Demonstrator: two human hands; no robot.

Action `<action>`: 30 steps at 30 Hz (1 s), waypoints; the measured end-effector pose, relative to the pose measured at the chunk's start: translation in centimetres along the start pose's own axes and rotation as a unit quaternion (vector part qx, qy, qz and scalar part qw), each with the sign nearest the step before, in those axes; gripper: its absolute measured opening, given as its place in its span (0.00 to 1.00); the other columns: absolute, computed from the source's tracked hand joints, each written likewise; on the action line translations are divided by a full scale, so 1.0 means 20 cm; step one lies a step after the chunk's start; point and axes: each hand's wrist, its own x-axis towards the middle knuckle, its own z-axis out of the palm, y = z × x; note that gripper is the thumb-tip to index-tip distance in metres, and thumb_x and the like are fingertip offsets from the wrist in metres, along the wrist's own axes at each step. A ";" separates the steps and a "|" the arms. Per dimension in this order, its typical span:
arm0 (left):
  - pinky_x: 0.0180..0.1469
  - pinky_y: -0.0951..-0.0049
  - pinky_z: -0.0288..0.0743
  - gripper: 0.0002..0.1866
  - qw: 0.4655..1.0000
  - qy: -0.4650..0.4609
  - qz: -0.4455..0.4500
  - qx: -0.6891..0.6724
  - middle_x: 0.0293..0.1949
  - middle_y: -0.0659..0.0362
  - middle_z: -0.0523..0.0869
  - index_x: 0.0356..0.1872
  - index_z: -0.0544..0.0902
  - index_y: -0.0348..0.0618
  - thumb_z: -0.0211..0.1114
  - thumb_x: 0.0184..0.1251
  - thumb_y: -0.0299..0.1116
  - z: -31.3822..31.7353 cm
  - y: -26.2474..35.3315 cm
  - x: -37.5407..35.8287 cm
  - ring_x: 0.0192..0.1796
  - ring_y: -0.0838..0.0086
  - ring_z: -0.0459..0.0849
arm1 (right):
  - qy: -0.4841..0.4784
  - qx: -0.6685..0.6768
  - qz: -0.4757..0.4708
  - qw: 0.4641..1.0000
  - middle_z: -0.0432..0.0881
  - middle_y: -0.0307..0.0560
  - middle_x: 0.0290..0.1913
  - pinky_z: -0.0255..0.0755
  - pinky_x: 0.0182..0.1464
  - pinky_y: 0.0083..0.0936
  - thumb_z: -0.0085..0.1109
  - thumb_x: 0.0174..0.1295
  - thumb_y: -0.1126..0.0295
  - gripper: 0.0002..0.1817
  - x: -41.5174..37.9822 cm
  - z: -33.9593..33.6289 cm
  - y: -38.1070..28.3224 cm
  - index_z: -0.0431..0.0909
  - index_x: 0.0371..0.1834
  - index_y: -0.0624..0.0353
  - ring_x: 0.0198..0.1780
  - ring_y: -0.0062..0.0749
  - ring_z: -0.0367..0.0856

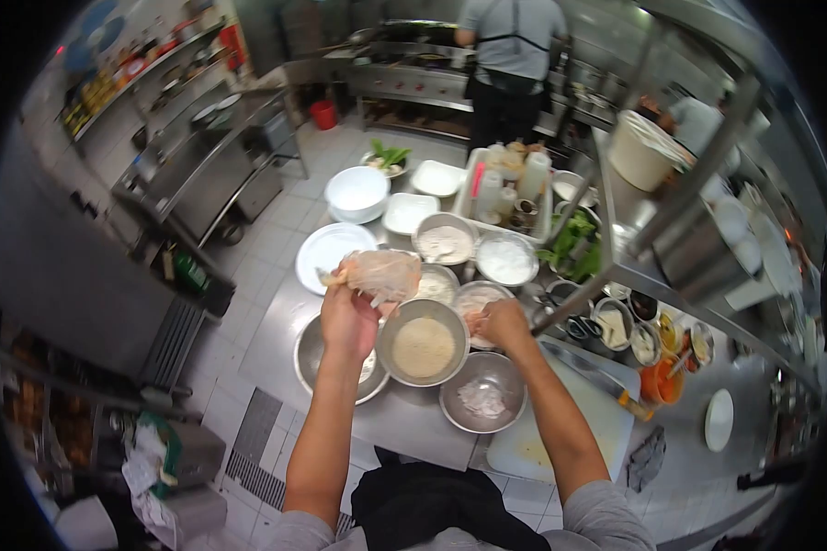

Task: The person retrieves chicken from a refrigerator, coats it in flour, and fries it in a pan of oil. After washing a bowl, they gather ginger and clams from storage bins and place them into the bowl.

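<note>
My left hand (347, 317) grips a pale pinkish, translucent plastic bag (383, 274), raised over the bowls; what is inside it cannot be made out. My right hand (504, 323) reaches down into a metal bowl (481, 292) of pale pinkish contents, fingers bent together and their tips hidden. Between my hands stands a steel bowl of beige crumbs (423, 347). Right of it, a steel bowl (483, 393) holds a little whitish, wet-looking stuff. Partly under my left forearm lies another steel bowl (314, 354). Behind are bowls of white powder (505, 260) and flour-like powder (446, 243).
White plates (335, 253) and bowls (356, 193) stand at the back left. A bin of squeeze bottles (515, 184) is behind. On the right, a knife (606, 381) lies on a cutting board (560, 422), beside a steel shelf post (574, 298). Another person (513, 64) stands at the stove.
</note>
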 end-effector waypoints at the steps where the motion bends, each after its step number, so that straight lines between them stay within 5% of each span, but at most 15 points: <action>1: 0.50 0.56 0.79 0.16 0.998 0.012 -0.038 -0.046 0.53 0.53 0.77 0.58 0.68 0.41 0.44 0.76 0.37 -0.14 0.03 -0.02 0.53 0.63 0.79 | 0.050 0.040 -0.035 0.997 0.82 0.58 0.43 0.72 0.52 0.41 0.63 0.49 0.60 0.20 -0.01 -0.03 -0.02 0.81 0.43 0.61 0.49 0.52 0.79; 6: 0.64 0.49 0.69 0.19 0.977 0.138 -0.083 -0.143 0.60 0.50 0.72 0.61 0.65 0.38 0.42 0.76 0.37 -0.45 0.14 -0.21 0.60 0.59 0.74 | -0.019 -0.028 -0.034 0.999 0.80 0.60 0.44 0.72 0.53 0.42 0.60 0.52 0.53 0.25 0.09 0.13 -0.05 0.77 0.49 0.58 0.50 0.53 0.78; 9: 0.60 0.47 0.72 0.18 0.975 0.154 -0.081 -0.140 0.60 0.53 0.72 0.62 0.64 0.42 0.40 0.75 0.32 -0.47 0.15 -0.26 0.60 0.61 0.74 | 0.005 -0.048 0.039 0.998 0.79 0.59 0.44 0.71 0.52 0.43 0.61 0.54 0.59 0.20 0.02 0.04 -0.17 0.78 0.45 0.61 0.49 0.54 0.78; 12: 0.62 0.48 0.70 0.18 0.975 0.132 -0.100 -0.151 0.59 0.53 0.72 0.63 0.63 0.44 0.39 0.76 0.32 -0.42 0.06 -0.24 0.61 0.61 0.73 | 0.229 0.150 -0.090 0.958 0.82 0.56 0.38 0.74 0.46 0.39 0.63 0.51 0.75 0.10 -0.09 -0.05 -0.29 0.81 0.37 0.62 0.43 0.48 0.80; 14: 0.62 0.49 0.68 0.16 0.982 0.089 -0.107 -0.129 0.57 0.54 0.73 0.61 0.64 0.47 0.42 0.76 0.32 -0.33 -0.07 -0.20 0.61 0.62 0.73 | 0.181 0.238 -0.075 0.951 0.84 0.54 0.38 0.76 0.39 0.26 0.65 0.52 0.73 0.15 -0.25 -0.22 -0.46 0.80 0.44 0.64 0.38 0.39 0.84; 20: 0.53 0.64 0.73 0.07 0.994 -0.017 -0.081 -0.076 0.50 0.59 0.75 0.48 0.67 0.47 0.49 0.73 0.29 0.13 -0.58 -0.09 0.49 0.72 0.77 | 0.153 0.423 -0.045 0.892 0.84 0.41 0.32 0.74 0.37 0.16 0.64 0.56 0.74 0.11 -0.35 -0.23 -0.52 0.81 0.42 0.66 0.33 0.18 0.80; 23: 0.49 0.69 0.73 0.06 0.994 -0.058 -0.078 -0.049 0.47 0.61 0.74 0.46 0.67 0.48 0.49 0.72 0.28 0.27 -0.72 -0.06 0.44 0.75 0.76 | 0.184 0.376 0.046 0.907 0.82 0.37 0.30 0.71 0.33 0.14 0.63 0.56 0.74 0.10 -0.31 -0.17 -0.33 0.81 0.41 0.65 0.29 0.14 0.77; 25: 0.48 0.70 0.72 0.06 0.992 -0.059 -0.093 -0.058 0.47 0.61 0.74 0.46 0.67 0.48 0.49 0.72 0.27 0.32 -0.72 -0.04 0.43 0.76 0.75 | 0.189 0.452 0.042 0.871 0.80 0.32 0.26 0.67 0.28 0.13 0.64 0.56 0.74 0.08 -0.32 -0.18 -0.25 0.82 0.39 0.64 0.27 0.11 0.73; 27: 0.50 0.67 0.72 0.06 0.986 -0.007 -0.084 -0.147 0.47 0.60 0.75 0.45 0.68 0.49 0.51 0.71 0.28 0.33 -0.64 0.01 0.44 0.74 0.76 | 0.213 0.365 0.062 0.904 0.79 0.31 0.23 0.64 0.26 0.13 0.64 0.55 0.73 0.08 -0.36 -0.25 -0.19 0.82 0.36 0.64 0.24 0.10 0.71; 28: 0.53 0.64 0.71 0.06 0.983 -0.020 -0.075 -0.164 0.48 0.59 0.76 0.46 0.69 0.49 0.51 0.71 0.30 0.27 -0.61 0.06 0.47 0.72 0.76 | 0.223 0.338 0.089 0.910 0.81 0.40 0.22 0.70 0.29 0.18 0.65 0.51 0.70 0.10 -0.34 -0.25 -0.15 0.83 0.36 0.62 0.24 0.17 0.76; 30: 0.58 0.59 0.70 0.08 0.985 -0.011 -0.058 -0.163 0.51 0.57 0.76 0.49 0.69 0.49 0.51 0.71 0.33 0.17 -0.47 0.12 0.52 0.69 0.76 | 0.250 0.328 0.093 0.906 0.81 0.41 0.22 0.70 0.29 0.19 0.66 0.50 0.70 0.10 -0.31 -0.24 -0.13 0.83 0.35 0.62 0.23 0.19 0.76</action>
